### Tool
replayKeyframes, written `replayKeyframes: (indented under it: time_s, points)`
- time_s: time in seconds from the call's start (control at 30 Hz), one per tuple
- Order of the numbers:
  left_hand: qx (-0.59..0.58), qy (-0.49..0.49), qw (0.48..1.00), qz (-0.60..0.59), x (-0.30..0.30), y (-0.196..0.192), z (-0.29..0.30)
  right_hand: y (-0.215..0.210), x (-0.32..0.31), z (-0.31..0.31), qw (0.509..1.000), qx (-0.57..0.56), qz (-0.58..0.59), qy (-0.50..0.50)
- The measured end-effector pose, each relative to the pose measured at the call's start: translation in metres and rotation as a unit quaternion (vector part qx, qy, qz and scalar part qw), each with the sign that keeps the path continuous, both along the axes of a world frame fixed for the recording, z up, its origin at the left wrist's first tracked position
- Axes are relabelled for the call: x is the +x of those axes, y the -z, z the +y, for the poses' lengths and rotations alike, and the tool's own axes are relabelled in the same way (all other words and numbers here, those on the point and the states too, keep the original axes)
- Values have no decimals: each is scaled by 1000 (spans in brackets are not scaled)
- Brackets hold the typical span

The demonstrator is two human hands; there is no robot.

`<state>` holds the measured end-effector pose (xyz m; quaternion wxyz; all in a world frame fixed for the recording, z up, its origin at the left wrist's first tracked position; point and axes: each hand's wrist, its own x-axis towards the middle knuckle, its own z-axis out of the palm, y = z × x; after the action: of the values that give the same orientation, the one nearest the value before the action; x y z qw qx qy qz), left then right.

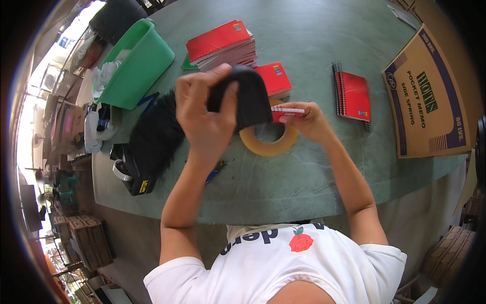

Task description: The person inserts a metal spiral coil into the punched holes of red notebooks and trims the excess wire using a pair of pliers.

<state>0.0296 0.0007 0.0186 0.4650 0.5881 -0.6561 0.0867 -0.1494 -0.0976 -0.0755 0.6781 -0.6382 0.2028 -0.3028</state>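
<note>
My left hand (205, 106) is raised over the table, its fingers and thumb closed on a black rounded object (248, 96) whose kind I cannot make out. To its right, my right hand (310, 123) pinches a small red notepad (281, 112), seen nearly edge-on with white page edges. The black object's lower end is close to the notepad; whether they touch cannot be told. Below both lies a large roll of tan tape (268, 148), partly hidden. Behind my hands are a tall stack of red notepads (220, 43) and a lower red stack (274, 78).
Red spiral notebooks (354, 95) lie right of my hands, near a brown carton (430, 96). On the left are a green bin (136, 66), a heap of black spiral coils (157, 121) and a black tape dispenser (135, 177). A blue-handled tool (212, 175) lies near my left forearm.
</note>
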Motion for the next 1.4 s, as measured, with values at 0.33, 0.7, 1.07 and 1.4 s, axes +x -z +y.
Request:
replayKeyframes:
  time_s: [0.33,0.7,1.07,1.4]
  points:
    - [166,141,976,-21,-43,41,15,2,-3,3,998,-45,43,-15]
    - [41,8,982,-184,-38,21,3,-22,4,23,983,91,-125,97]
    - [130,174,975,-53,-45,43,-25,20,-13,12,995,-66,31,66]
    - [156,162,974,-28,-54,39,-22,21,-10,34,981,-123,45,144]
